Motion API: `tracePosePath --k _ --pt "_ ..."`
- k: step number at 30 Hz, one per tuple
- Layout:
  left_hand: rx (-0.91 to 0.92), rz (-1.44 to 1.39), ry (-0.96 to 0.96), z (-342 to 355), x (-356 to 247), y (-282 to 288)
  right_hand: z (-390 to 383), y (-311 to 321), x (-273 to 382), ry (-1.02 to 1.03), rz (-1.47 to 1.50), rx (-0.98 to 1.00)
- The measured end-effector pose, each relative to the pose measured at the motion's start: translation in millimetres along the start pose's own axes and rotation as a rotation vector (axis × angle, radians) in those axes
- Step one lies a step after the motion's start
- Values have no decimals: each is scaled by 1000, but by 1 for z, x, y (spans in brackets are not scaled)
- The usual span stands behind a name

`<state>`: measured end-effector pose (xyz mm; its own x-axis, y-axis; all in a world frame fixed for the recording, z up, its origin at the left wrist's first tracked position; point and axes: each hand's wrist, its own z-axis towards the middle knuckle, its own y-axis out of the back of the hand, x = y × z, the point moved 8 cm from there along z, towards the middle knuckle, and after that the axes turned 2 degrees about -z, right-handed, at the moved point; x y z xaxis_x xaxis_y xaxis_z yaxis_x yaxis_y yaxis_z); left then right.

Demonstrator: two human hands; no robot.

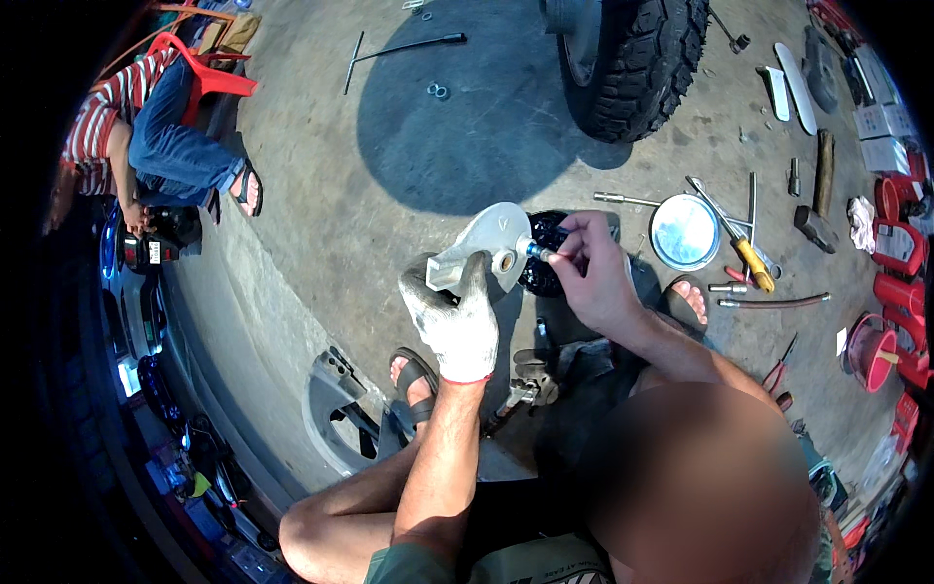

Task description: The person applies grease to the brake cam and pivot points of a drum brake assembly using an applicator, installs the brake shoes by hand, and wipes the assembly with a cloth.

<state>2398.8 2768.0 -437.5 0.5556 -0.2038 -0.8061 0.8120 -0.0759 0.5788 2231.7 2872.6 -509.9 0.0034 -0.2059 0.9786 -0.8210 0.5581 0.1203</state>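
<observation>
My left hand [449,316], in a white work glove with darkened fingers, grips a silver metal plate [477,232] with a rounded end and a bushed hole. My bare right hand [589,273] pinches a small shiny cylindrical part [535,249] with blue on it, held against the plate's right side. Behind that hand is a round black tray [545,282] with glossy dark contents. To the right lie a round metal dish [684,229], a yellow-handled tool [751,263] and a metal bar [632,200] on the concrete.
A large tyre [642,68] stands ahead. A T-wrench [399,51], a hammer [815,229] and pliers [778,370] lie on the floor. A silver casting [331,419] is at lower left. Another person [175,136] sits by a red chair at left. Red containers [895,292] line the right.
</observation>
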Motion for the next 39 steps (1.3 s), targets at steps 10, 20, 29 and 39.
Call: tracePosePath --k 10,20,29,39 --pt "18 5 -27 -7 0 -7 7 -15 -43 -439 523 52" --pt "-49 3 -37 4 7 2 0 6 0 -69 41 45" --pt "-53 -379 281 38 73 23 -16 34 16 -80 33 299" --pt "-7 -399 237 34 63 18 -29 14 -6 -150 56 428"
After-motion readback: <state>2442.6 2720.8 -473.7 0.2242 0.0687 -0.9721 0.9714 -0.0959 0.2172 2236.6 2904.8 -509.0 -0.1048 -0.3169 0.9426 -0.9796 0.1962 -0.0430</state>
